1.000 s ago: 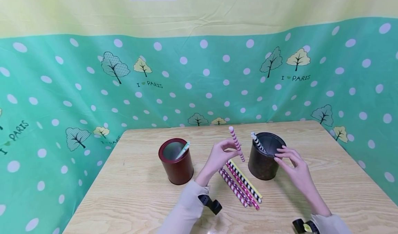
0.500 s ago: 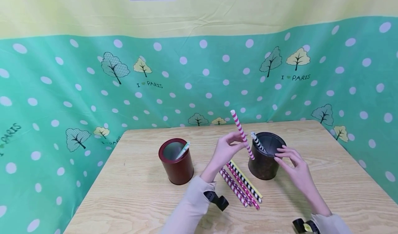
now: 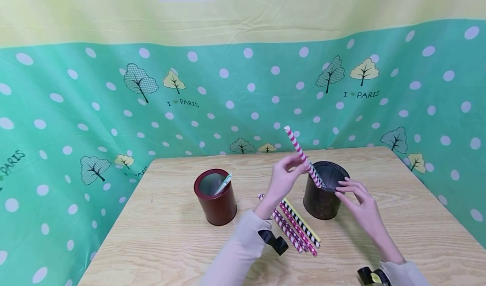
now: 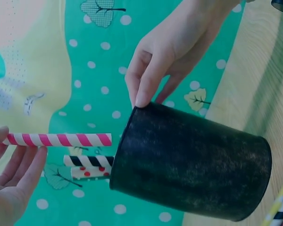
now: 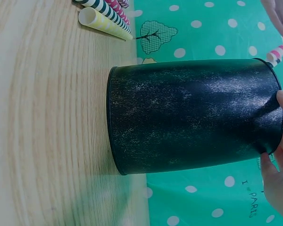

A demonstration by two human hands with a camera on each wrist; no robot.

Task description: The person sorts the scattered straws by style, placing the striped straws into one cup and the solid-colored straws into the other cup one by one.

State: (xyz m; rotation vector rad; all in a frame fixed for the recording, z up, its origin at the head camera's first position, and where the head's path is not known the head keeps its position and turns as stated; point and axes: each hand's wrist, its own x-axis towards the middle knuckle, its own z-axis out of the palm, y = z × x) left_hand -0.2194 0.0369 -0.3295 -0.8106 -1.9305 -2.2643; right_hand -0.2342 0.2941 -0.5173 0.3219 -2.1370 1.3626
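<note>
In the head view my left hand (image 3: 282, 180) pinches a pink-and-white striped paper straw (image 3: 295, 143) that slants, lower end at the near left rim of a dark metal can (image 3: 320, 203). The left wrist view shows that end of the straw just outside the can's mouth. A black-and-white striped straw (image 4: 87, 161) and a red-dotted one (image 4: 88, 173) stick out of the can. My right hand (image 3: 360, 203) holds the can's rim at the right, thumb and fingertips on it; the can stands upright on the table.
Several patterned straws (image 3: 298, 227), one of them yellow, lie on the wooden table (image 3: 163, 235) in front of the dark can. To the left stands a dark red can (image 3: 220, 210) with a light green straw (image 3: 223, 184) in it. A patterned cloth (image 3: 190, 130) hangs behind.
My left hand has moved right and up with the pink striped straw, from above the lying straws to the dark can's rim. The right hand has stayed at the can.
</note>
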